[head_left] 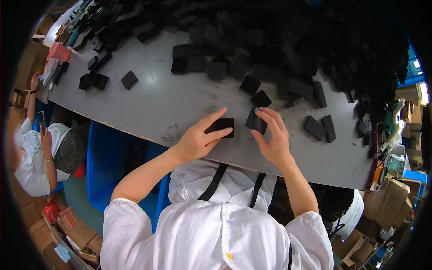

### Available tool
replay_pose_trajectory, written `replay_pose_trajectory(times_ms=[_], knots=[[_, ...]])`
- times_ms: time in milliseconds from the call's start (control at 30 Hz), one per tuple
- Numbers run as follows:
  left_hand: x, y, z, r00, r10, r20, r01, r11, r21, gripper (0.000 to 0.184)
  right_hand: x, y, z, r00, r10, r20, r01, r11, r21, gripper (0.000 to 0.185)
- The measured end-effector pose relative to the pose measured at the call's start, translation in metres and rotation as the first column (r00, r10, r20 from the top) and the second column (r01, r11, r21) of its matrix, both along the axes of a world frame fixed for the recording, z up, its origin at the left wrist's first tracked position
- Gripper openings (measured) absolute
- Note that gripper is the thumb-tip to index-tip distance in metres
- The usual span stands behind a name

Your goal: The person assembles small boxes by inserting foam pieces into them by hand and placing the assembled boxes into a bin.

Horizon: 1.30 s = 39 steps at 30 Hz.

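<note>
On the grey table point(180, 103), my left hand point(198, 139) has its thumb and fingers spread around a black foam block point(228, 127), with a finger resting on the block's lower edge. Just to the right, my right hand point(274, 139) pinches another dark foam block point(254, 120) between thumb and fingers, tilted a little. Two loose black blocks point(249, 85) lie beyond it, touching or nearly so. Two more blocks point(314, 128) rest to the right of my right hand.
A large heap of black blocks point(216, 31) covers the table's far side. One block point(129, 80) lies apart at the left. Below the table edge stands a blue bin point(105, 166). Another person point(33, 157) sits at far left, holding a phone. Cardboard boxes point(387, 202) stand at right.
</note>
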<state>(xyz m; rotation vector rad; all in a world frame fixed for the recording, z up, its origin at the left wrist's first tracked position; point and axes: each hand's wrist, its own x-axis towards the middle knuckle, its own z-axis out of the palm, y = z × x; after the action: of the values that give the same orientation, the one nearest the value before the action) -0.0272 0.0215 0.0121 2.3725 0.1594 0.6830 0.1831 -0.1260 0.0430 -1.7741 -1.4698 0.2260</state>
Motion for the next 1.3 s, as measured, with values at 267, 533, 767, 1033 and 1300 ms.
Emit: replay_pose_trajectory(times_ms=[267,533,767,1033,1300], knots=[[0.005,-0.003,-0.007,0.968,0.236,-0.082,-0.243,0.967,-0.082,0.096,-0.020,0.037,-0.001,0.913,0.408,-0.005,-0.407,0.912,0.044,0.043],[0.007,-0.004,-0.010,0.969,0.230,-0.087,-0.232,0.973,-0.005,0.100,-0.019,0.043,0.005,0.898,0.430,-0.095,-0.432,0.902,0.009,0.040],[0.008,-0.007,-0.004,0.967,0.229,-0.111,-0.238,0.968,-0.076,0.090,-0.024,0.036,0.003,0.899,0.429,0.085,-0.429,0.903,-0.026,0.040],[0.000,0.026,0.022,0.925,-0.094,-0.368,0.071,0.995,-0.077,0.085,-0.013,0.020,0.007,0.925,0.355,0.133,-0.355,0.935,-0.024,0.049],[-0.026,0.066,0.123,0.847,-0.179,-0.501,0.128,0.982,-0.136,0.082,0.127,-0.107,0.020,0.866,-0.281,0.413,0.443,0.816,-0.371,0.059]])
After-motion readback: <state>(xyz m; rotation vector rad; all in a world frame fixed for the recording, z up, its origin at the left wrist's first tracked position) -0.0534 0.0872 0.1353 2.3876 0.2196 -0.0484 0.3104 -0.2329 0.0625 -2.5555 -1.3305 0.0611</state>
